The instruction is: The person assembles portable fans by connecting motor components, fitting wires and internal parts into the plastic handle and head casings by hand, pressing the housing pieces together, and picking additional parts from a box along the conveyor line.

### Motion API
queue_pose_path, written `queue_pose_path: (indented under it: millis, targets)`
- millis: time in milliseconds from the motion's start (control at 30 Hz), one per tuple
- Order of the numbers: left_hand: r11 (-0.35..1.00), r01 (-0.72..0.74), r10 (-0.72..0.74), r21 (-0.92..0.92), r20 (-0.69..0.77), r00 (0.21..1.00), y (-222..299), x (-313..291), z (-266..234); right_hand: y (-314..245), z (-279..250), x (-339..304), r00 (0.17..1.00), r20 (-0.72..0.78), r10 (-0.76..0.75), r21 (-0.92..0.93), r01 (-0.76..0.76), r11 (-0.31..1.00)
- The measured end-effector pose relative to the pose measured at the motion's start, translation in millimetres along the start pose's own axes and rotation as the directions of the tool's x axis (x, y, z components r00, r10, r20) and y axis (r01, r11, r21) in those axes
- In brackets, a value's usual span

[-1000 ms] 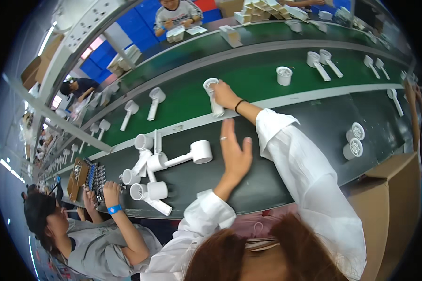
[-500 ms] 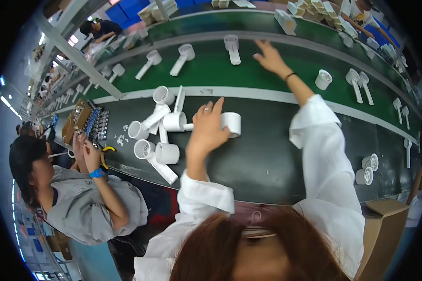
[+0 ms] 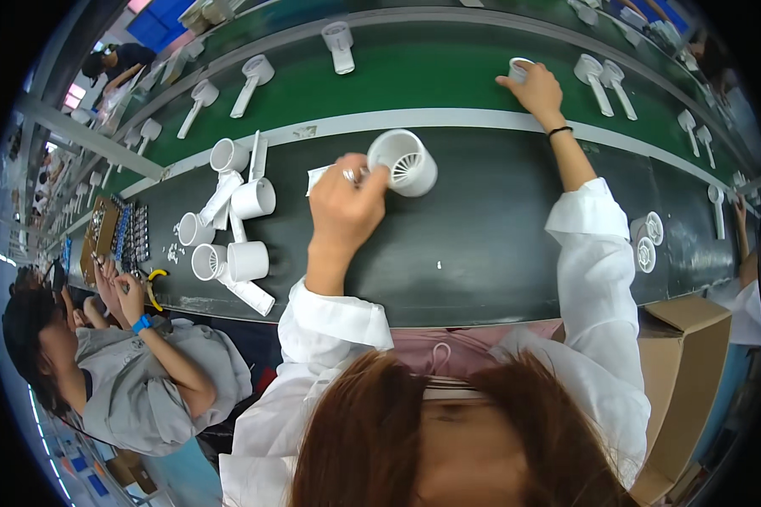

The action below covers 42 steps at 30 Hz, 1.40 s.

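Note:
My left hand is closed round the handle of a white plastic cup-shaped housing. Its open mouth is tilted toward me, showing spokes inside. The end of the handle pokes out left of my fingers. On the green conveyor belt, my right hand has its fingers round a small white round cup, partly hidden by them. Left of my left hand lies a loose cluster of similar handled white housings on the dark bench.
Handled white pieces are spread along the belt. Two round slotted pieces sit at the bench's right. A cardboard box stands below. At left, a co-worker in grey works beside yellow-handled pliers and rows of small metallic parts.
My left hand has turned the housing from lying sideways to mouth toward me. My right hand, earlier stretched out with nothing in it, has moved right to the small white cup. The view has shifted.

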State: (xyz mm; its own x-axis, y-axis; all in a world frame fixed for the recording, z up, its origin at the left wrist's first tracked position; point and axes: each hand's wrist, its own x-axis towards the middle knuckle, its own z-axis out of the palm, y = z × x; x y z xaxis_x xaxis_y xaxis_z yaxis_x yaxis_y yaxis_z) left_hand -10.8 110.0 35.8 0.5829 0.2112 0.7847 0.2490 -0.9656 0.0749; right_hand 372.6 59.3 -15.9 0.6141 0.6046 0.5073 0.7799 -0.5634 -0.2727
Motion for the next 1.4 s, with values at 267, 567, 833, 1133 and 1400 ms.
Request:
queue_pose_path:
  millis: [267, 567, 833, 1133, 1400]
  targets:
    - [0.94, -0.338, 0.3, -0.056, -0.338, 0.892, 41, -16, -2, -20, 1, -5, 0.968, -0.184, -0.171, 0.365, 0.228, 0.903]
    - [0.973, -0.208, 0.22, 0.098, -0.136, 0.966, 39, -31, 4, -68, -107, -124, 0.743, 0.255, -0.619, 0.789, 0.211, 0.577]
    - [0.982, -0.099, 0.047, 0.161, 0.3, 0.953, 66, -46, 17, -57, -111, -164, 0.885, 0.205, -0.417, 0.713, 0.157, 0.683]
    - [0.983, -0.062, 0.123, -0.17, 0.378, 0.918, 73, -38, 16, -68, -130, -181, 0.982, 0.188, 0.01, 0.361, -0.079, 0.929]
    - [0.9, 0.08, 0.088, -0.429, 0.357, 0.93, 66, -15, -4, -53, -128, -191, 0.992, 0.124, -0.02, 0.563, -0.054, 0.825]
